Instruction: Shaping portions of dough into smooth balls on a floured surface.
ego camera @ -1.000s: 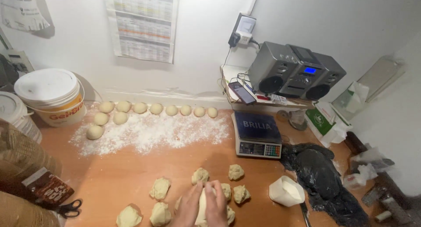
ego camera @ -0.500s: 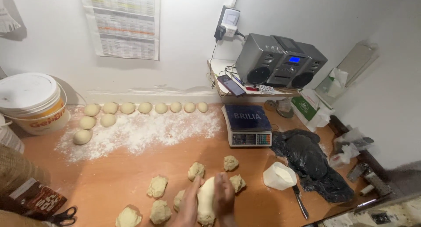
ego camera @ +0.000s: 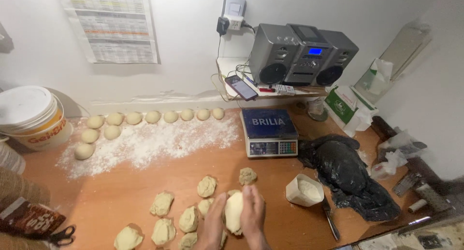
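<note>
Far left, we note a white lidded bucket (ego camera: 30,115) standing on the wooden tabletop (ego camera: 121,192), and scissors (ego camera: 60,235) at the bottom edge. Just right of the bucket, smooth rounded dough balls (ego camera: 145,117) run in a row along the wall, with three more curling down at the row's left end, all bordering a spread of loose flour (ego camera: 145,143).

Lower centre, rough-cut dough pieces (ego camera: 162,203) lie scattered, some touching each other. Among them our left hand (ego camera: 212,228) and right hand (ego camera: 253,214) press on either side of one pale dough lump (ego camera: 234,212). Fingers of both hands lie flat and extended against the lump, cupping it between the palms rather than curled round it; the lump sits at the tabletop's near edge, right of the cut pieces.

Behind the hands, a digital scale (ego camera: 268,132) with a blue platform. Right of the hands, a white cup of flour (ego camera: 303,189), a knife (ego camera: 329,221) beside it, then a crumpled black plastic bag (ego camera: 350,175). On the shelf above, a grey stereo (ego camera: 302,54) and a phone (ego camera: 240,87).
</note>
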